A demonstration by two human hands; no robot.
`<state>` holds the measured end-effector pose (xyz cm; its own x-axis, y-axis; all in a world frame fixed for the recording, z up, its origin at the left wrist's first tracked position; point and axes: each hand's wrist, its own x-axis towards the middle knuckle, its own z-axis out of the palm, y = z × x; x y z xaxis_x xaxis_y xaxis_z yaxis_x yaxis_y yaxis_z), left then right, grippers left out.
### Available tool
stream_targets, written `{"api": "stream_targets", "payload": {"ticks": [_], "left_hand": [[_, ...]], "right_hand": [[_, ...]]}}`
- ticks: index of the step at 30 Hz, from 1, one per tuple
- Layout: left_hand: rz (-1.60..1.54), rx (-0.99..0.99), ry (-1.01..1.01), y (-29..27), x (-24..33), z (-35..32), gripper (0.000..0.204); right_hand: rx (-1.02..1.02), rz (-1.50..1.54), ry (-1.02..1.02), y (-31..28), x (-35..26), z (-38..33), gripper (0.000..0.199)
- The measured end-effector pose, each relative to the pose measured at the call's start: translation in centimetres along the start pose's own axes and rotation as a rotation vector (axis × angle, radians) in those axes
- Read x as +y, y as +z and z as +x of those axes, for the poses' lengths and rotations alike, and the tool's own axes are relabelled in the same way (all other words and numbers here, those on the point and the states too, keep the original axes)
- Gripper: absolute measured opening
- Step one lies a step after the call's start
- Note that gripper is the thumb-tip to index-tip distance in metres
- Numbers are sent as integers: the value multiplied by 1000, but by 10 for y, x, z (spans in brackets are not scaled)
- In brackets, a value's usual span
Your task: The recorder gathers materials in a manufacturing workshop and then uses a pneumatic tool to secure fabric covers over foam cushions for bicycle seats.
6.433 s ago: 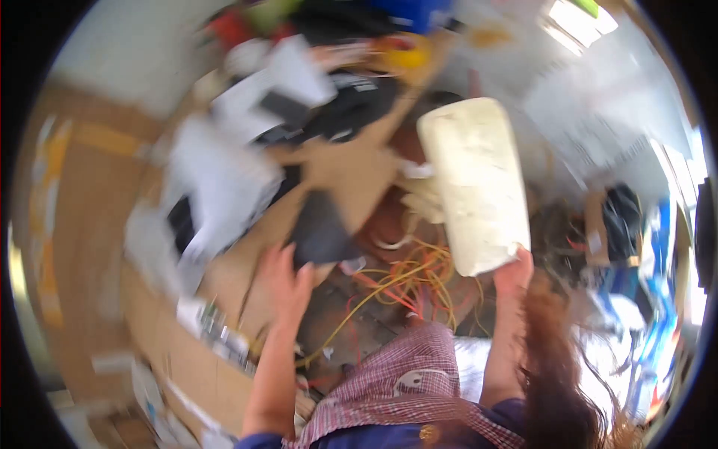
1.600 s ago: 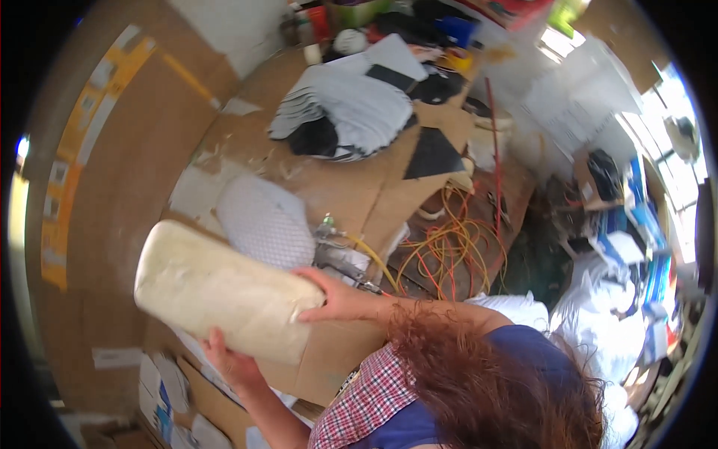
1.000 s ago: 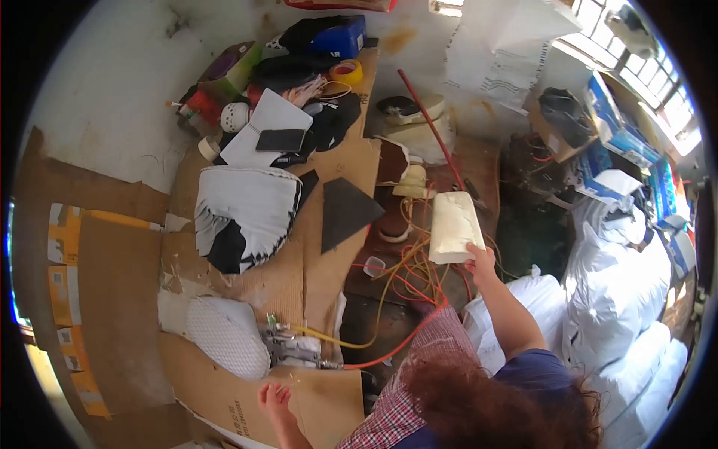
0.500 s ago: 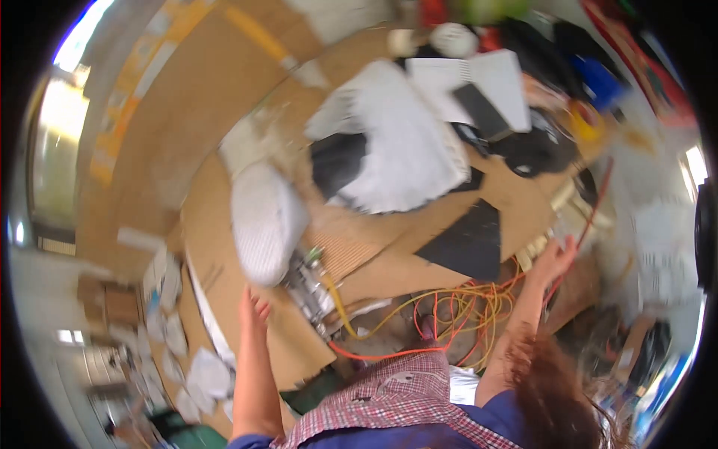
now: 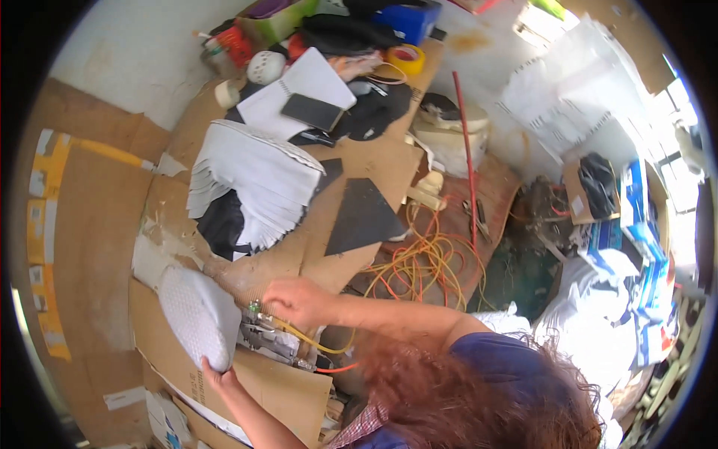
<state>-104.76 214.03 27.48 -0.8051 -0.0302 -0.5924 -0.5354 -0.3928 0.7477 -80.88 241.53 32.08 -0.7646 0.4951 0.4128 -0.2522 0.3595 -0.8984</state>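
Note:
A grey-white rounded form [image 5: 198, 314] with a dotted, sole-shaped face lies on the cardboard at the left. My left hand [image 5: 218, 376] grips its near end, the thumb over the edge and the other fingers partly hidden. My right hand [image 5: 299, 301] is curled closed above a silver air tool [image 5: 269, 337], which has a green fitting and hose ends. Whether those fingers hold anything is hidden. Beyond the form sits a fanned stack of white pieces [image 5: 258, 179] with black material [image 5: 221, 224] beside it.
Tangled yellow and orange hoses [image 5: 426, 262] lie right of the table. Farther back are a black flat piece [image 5: 363, 217], an open notebook [image 5: 288, 90], a dark phone [image 5: 312, 111] and a yellow tape roll [image 5: 406, 58]. A red pole [image 5: 465, 150] stands at the right.
The view has turned to the right. My left hand has gone from open beside the form to gripping its near end. My right hand has moved left from the table's right side and curled closed.

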Motion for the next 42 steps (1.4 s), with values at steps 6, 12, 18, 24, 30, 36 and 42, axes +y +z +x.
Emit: {"api": "stream_targets", "payload": {"ticks": [6, 12, 18, 24, 30, 36, 42], "left_hand": [[314, -74, 292, -83, 4, -40, 56], [-52, -446, -421, -46, -93, -45, 32], [56, -214, -287, 60, -209, -83, 33], [132, -3, -112, 68, -247, -88, 35], [233, 148, -83, 99, -301, -100, 39], [263, 319, -4, 37, -143, -47, 42], [343, 438, -28, 6, -109, -20, 47]], "right_hand": [[954, 339, 335, -174, 49, -43, 10], [1557, 523, 718, -395, 303, -101, 20], [1450, 493, 895, -533, 497, -138, 43], [1581, 564, 920, -576, 576, -94, 40], [1497, 695, 309, -629, 573, -56, 33], [1390, 624, 353, -582, 477, -45, 33], [1113, -167, 509, -592, 360, -52, 19]]}}
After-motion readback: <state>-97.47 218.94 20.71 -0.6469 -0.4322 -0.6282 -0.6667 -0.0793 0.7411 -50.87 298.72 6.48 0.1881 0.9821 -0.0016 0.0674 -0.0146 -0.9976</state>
